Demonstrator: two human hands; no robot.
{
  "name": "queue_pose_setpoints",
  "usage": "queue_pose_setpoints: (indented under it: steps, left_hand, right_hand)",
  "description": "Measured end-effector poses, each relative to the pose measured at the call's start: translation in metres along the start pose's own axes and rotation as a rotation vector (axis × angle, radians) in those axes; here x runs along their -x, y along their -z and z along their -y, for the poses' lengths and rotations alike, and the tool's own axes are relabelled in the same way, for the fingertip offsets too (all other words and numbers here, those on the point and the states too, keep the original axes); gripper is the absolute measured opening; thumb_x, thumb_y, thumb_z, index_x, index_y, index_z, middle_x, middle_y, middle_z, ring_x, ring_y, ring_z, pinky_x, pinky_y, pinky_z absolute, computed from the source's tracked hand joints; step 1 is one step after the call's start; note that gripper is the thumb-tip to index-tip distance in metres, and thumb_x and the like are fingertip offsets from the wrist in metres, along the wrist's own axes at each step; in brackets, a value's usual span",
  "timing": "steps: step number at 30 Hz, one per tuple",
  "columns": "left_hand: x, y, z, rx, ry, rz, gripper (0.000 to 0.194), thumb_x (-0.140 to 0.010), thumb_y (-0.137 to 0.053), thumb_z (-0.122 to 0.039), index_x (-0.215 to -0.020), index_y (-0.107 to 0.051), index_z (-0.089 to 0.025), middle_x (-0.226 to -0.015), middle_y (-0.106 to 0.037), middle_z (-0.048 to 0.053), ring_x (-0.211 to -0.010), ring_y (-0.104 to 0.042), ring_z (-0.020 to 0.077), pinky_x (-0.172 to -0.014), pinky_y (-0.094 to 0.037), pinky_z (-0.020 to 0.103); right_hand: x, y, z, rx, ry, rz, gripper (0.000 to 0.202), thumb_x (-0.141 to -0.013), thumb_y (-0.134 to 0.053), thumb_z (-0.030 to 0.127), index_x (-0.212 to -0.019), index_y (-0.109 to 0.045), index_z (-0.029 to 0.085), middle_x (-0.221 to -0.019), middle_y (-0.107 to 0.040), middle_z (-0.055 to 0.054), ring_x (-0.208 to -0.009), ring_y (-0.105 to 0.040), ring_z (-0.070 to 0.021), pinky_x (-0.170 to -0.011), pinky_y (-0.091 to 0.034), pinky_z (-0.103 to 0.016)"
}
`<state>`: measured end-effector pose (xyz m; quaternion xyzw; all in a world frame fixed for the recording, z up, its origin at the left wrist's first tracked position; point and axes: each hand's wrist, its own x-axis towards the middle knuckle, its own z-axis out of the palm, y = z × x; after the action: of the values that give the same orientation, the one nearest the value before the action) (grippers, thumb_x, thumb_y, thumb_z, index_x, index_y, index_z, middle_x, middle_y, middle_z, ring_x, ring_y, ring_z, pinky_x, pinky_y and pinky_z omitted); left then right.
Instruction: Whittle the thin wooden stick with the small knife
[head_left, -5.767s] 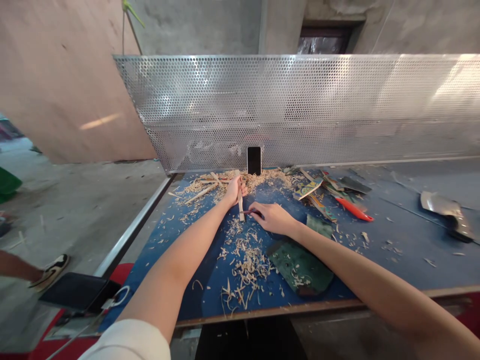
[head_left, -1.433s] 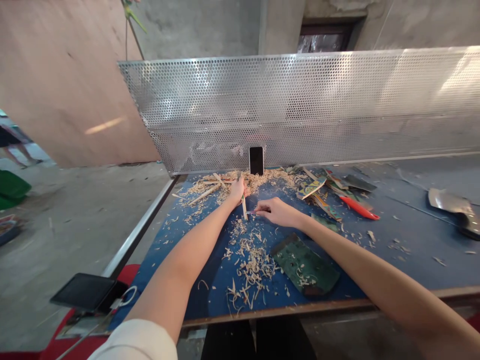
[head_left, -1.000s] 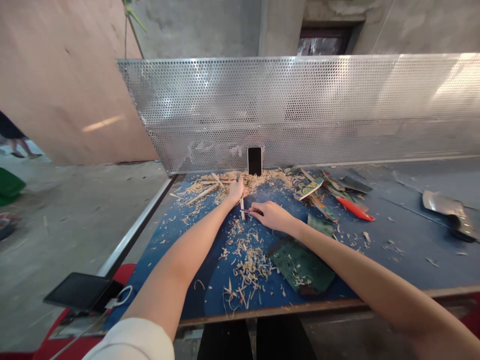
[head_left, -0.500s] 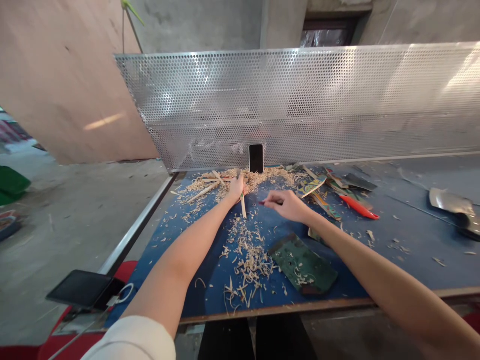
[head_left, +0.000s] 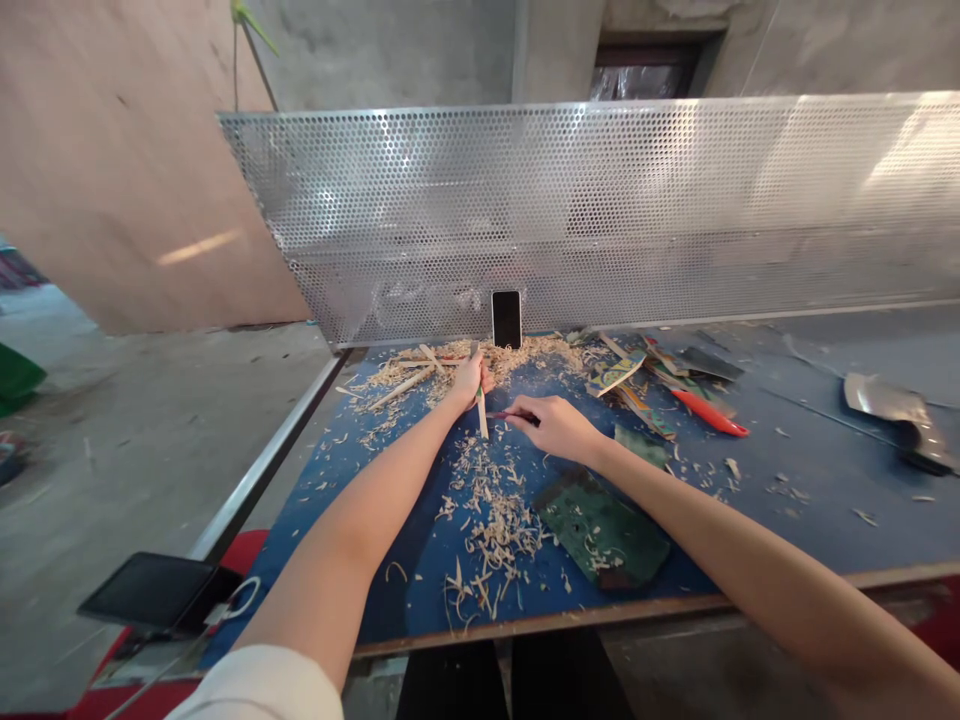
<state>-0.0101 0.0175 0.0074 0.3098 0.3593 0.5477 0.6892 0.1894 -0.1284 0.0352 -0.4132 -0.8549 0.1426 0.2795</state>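
While your left hand grips the wooden stick near the bench's far edge, keep your right hand, clenched on the knife, stroking shallowly away from the fingers.

Likely a workshop: bare concrete walls, perforated metal screen, wood shavings littering blue workbench.

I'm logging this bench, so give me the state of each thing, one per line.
Left hand: shut on stick.
Stick: tilted, tip on table.
Right hand: shut on knife.
Knife: blade at stick.
Phone: upright, screen dark.
Shavings: scattered.
Tablet: dark, cable attached.
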Motion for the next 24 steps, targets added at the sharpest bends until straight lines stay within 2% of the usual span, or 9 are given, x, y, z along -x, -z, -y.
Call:
queue_pose_setpoints:
  steps: [4,11,17,24]
  left_hand:
    - [0.000,-0.001,0.000,-0.031,-0.011,-0.036,0.048,-0.114,-0.072,-0.050,-0.084,-0.042,-0.028,-0.053,-0.036,-0.011,-0.035,-0.030,0.0086,-0.039,-0.021,0.023]
    - [0.003,-0.004,-0.003,-0.016,-0.015,-0.025,0.045,-0.113,-0.071,-0.049,-0.085,-0.044,-0.028,-0.053,-0.035,-0.010,-0.037,-0.033,0.0098,-0.040,-0.020,0.023]
    - [0.006,-0.007,-0.005,0.008,0.004,-0.030,0.041,-0.120,-0.050,-0.043,-0.083,-0.044,-0.028,-0.052,-0.036,-0.009,-0.034,-0.030,0.0105,-0.038,-0.021,0.023]
    - [0.008,-0.003,-0.007,-0.015,-0.024,0.029,0.038,-0.117,-0.060,-0.034,-0.083,-0.048,-0.026,-0.052,-0.039,-0.008,-0.035,-0.032,0.0099,-0.038,-0.025,0.023]
  right_hand:
    - [-0.001,-0.003,-0.003,0.016,-0.010,0.020,0.016,-0.115,-0.068,0.033,-0.113,-0.082,0.028,-0.097,-0.087,-0.005,-0.081,-0.073,-0.0219,-0.075,-0.045,-0.031]
    - [-0.002,-0.009,-0.004,0.021,0.004,0.060,0.015,-0.116,-0.070,0.031,-0.117,-0.084,0.028,-0.104,-0.089,-0.006,-0.088,-0.077,-0.0233,-0.079,-0.048,-0.032]
    - [-0.004,-0.008,-0.009,0.045,0.000,0.078,0.014,-0.116,-0.070,0.030,-0.118,-0.085,0.028,-0.102,-0.089,-0.005,-0.087,-0.077,-0.0235,-0.079,-0.047,-0.032]
    - [-0.004,-0.009,-0.011,0.043,-0.008,0.066,0.014,-0.116,-0.071,0.029,-0.117,-0.084,0.027,-0.103,-0.089,-0.005,-0.088,-0.078,-0.0228,-0.079,-0.049,-0.031]
